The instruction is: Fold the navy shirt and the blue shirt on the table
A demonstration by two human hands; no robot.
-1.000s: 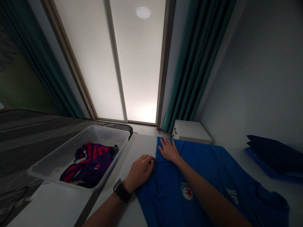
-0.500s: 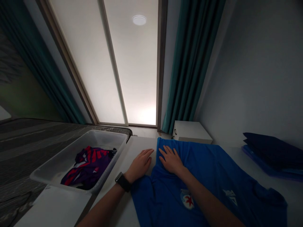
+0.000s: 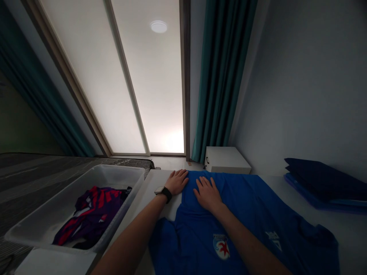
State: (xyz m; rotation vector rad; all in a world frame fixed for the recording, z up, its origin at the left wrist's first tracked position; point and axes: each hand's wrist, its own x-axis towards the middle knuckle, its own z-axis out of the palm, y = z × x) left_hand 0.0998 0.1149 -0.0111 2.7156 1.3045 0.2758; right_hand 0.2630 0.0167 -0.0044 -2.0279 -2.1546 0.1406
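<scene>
A blue shirt (image 3: 241, 202) with a round red-and-white badge lies spread over the white table (image 3: 143, 208). My left hand (image 3: 177, 182), with a dark watch on the wrist, rests at the shirt's far left edge, its fingers stretched out and touching the cloth. Flat on the fabric just to the right lies my right hand (image 3: 208, 193), palm down with the fingers apart. Neither hand grips anything. My right forearm crosses the front of the shirt and hides part of it.
On the left stands a clear plastic bin (image 3: 126, 219) with a purple and red garment (image 3: 97, 212) inside. Folded dark blue clothes (image 3: 327, 183) are stacked at the right. Beyond the table are a white cabinet (image 3: 228, 160), teal curtains (image 3: 223, 84) and a frosted sliding door (image 3: 155, 88).
My left hand has moved forward and onto the shirt's far left edge. My right hand stays flat on the cloth. The view has shifted slightly.
</scene>
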